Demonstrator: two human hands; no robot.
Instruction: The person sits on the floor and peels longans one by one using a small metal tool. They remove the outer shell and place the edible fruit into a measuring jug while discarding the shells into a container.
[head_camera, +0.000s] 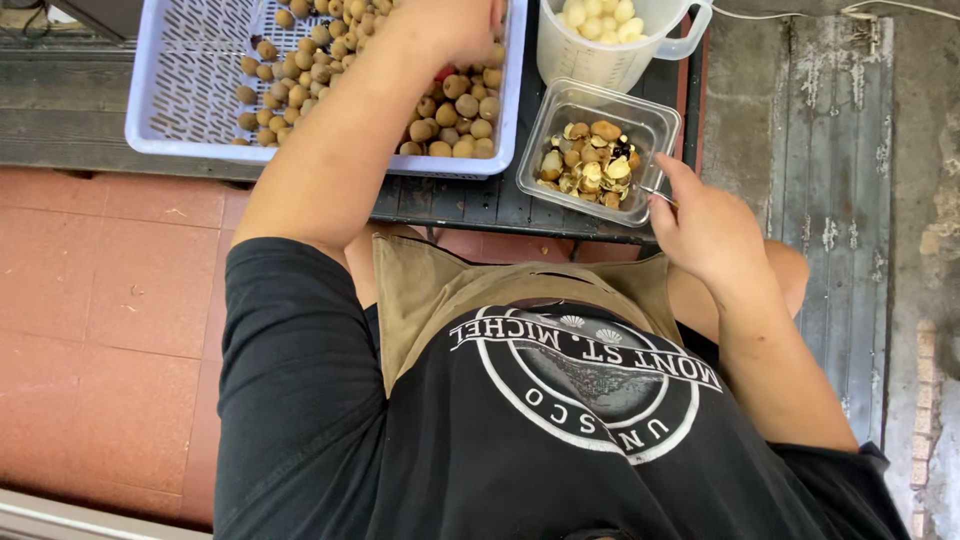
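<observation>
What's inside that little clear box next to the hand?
The clear box holds brown shell pieces and a few dark seeds. The right hand rests by its edge, holding a thin metal tool. What lies beneath the pile is hidden.

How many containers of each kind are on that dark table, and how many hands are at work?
Pale blue slotted basket of brown round fruit: 1
Clear square tub of shells and seeds: 1
Clear jug of peeled white fruit: 1
Hands: 2, the left hand in the basket, the right hand holding a thin metal tool beside the tub
Total: 3 containers, 2 hands
</observation>
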